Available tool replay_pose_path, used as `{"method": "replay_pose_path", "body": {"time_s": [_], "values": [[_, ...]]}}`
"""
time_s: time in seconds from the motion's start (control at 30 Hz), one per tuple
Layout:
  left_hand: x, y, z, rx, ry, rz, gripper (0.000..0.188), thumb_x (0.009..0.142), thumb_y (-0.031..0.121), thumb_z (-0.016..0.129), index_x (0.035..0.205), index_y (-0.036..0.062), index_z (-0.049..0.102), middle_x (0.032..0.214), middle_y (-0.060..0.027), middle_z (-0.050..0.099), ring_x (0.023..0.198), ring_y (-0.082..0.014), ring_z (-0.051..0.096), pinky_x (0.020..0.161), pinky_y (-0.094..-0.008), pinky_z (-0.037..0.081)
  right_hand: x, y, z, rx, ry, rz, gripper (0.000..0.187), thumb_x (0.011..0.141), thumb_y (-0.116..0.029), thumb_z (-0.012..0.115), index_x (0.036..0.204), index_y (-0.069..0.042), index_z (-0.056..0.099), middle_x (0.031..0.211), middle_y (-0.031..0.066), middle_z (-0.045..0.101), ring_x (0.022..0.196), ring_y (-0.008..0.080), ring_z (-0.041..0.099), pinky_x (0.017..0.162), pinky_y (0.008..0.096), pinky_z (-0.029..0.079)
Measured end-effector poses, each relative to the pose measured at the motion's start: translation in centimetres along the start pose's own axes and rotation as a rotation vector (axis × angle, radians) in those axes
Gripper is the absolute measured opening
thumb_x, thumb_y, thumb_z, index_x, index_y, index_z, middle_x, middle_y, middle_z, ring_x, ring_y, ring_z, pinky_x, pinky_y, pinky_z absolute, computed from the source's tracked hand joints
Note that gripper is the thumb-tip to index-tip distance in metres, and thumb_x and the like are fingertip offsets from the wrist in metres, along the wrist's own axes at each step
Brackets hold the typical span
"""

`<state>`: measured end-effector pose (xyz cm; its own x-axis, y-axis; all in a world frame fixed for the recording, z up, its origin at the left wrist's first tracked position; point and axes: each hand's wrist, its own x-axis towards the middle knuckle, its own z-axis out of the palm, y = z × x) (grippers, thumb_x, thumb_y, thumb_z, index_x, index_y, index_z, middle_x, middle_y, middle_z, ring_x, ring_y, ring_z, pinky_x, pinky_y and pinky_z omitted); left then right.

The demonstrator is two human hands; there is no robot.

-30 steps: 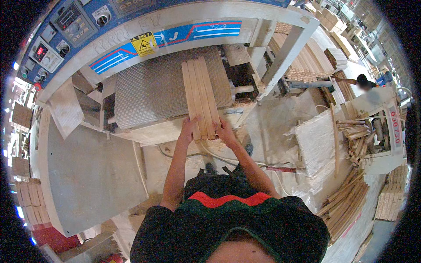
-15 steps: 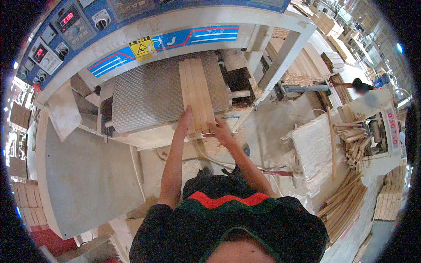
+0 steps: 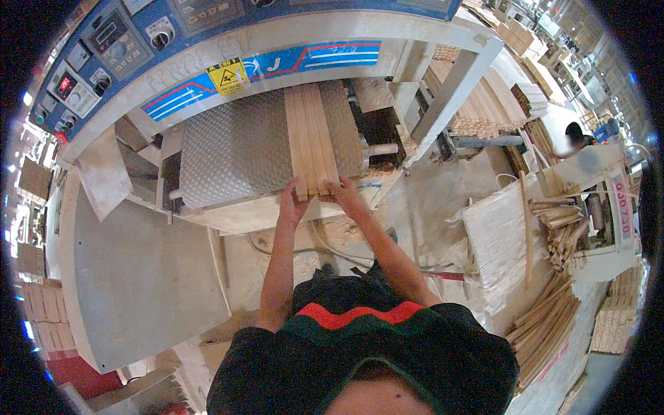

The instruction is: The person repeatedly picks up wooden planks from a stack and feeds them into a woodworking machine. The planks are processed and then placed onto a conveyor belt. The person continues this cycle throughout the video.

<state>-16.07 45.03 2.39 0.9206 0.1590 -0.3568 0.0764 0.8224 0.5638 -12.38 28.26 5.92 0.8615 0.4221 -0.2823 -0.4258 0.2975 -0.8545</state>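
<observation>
Several pale wooden strips (image 3: pixel 312 138) lie side by side on the textured conveyor belt (image 3: pixel 235 149) of a machine, pointing away from me. Their far ends reach the beam at the machine's opening; their near ends stick out over its front edge. My left hand (image 3: pixel 293 200) grips the left side of the near ends, fingers closed. On the opposite side, my right hand (image 3: pixel 344 196) holds the right corner of the same bundle, thumb and fingers bent around it. Parts of the fingertips are hidden by the wood.
A blue control panel (image 3: pixel 114 41) with knobs runs above the belt. To my left stands a grey flat panel (image 3: pixel 145 277). Stacked boards (image 3: pixel 477 97) are beyond the machine's right post (image 3: pixel 453 90). Thin strips (image 3: pixel 546 325) are piled at right. Farther off, another person (image 3: pixel 575 138) is partly visible.
The wooden strips have slid slightly away from me along the belt, deeper toward the machine's opening. My left hand has shifted back to their near ends; my right hand stays at its corner.
</observation>
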Motion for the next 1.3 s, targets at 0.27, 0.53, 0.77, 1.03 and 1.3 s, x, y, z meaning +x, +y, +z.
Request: {"method": "replay_pose_path", "body": {"time_s": [0.27,0.53,0.77,1.03,1.3], "values": [[-0.6,0.1,0.5,-0.188,-0.044,-0.053,0.042,0.089,0.024,0.053,0.119,-0.0041,0.044,0.111,-0.0219,0.055,0.102,-0.0341,0.057,0.092,-0.047,0.049,-0.2,0.4,-0.4,0.072,-0.012,0.033,0.037,0.088,-0.017,0.061,0.113,0.007,0.05,0.097,0.0165,0.062,0.079,0.0243,0.066,0.071,0.0327,0.058],[-0.7,-2.3,2.0,-0.101,-0.099,-0.087,0.044,0.09,0.031,0.05,0.117,-0.0027,0.046,0.12,-0.0259,0.05,0.115,-0.0366,0.048,0.1,-0.0475,0.04,-1.5,1.2,-3.6,-0.062,0.005,0.044,0.029,0.088,-0.019,0.06,0.107,0.003,0.056,0.091,0.0128,0.064,0.074,0.0209,0.066,0.068,0.0318,0.056],[-0.6,-8.1,-0.3,-0.168,0.09,-0.386,0.047,0.094,0.036,0.039,0.124,0.0007,0.043,0.13,-0.0196,0.045,0.118,-0.0392,0.045,0.1,-0.0521,0.037,-6.7,-1.6,-14.9,-0.539,-0.109,0.097,0.022,0.085,-0.023,0.062,0.093,-0.002,0.065,0.079,0.0054,0.064,0.064,0.0151,0.062,0.06,0.0304,0.053],[-0.7,-17.5,3.4,0.309,0.037,-0.637,0.045,0.094,0.033,0.041,0.128,0.003,0.042,0.128,-0.0195,0.047,0.114,-0.0348,0.049,0.098,-0.0476,0.041,-4.7,-18.4,-41.6,-0.888,0.449,-0.149,0.042,0.082,-0.034,0.067,0.109,-0.002,0.059,0.082,0.0049,0.064,0.065,0.013,0.058,0.061,0.0285,0.049],[3.9,-25.8,15.5,1.098,-0.098,-0.837,0.049,0.092,0.033,0.05,0.128,0.0008,0.041,0.113,-0.0152,0.059,0.098,-0.0256,0.061,0.078,-0.0342,0.052,6.5,-33.3,-69.8,-1.252,1.125,-0.262,0.089,0.065,-0.052,0.074,0.133,-0.005,0.039,0.125,0.026,0.046,0.117,0.038,0.045,0.097,0.0451,0.038]]}}
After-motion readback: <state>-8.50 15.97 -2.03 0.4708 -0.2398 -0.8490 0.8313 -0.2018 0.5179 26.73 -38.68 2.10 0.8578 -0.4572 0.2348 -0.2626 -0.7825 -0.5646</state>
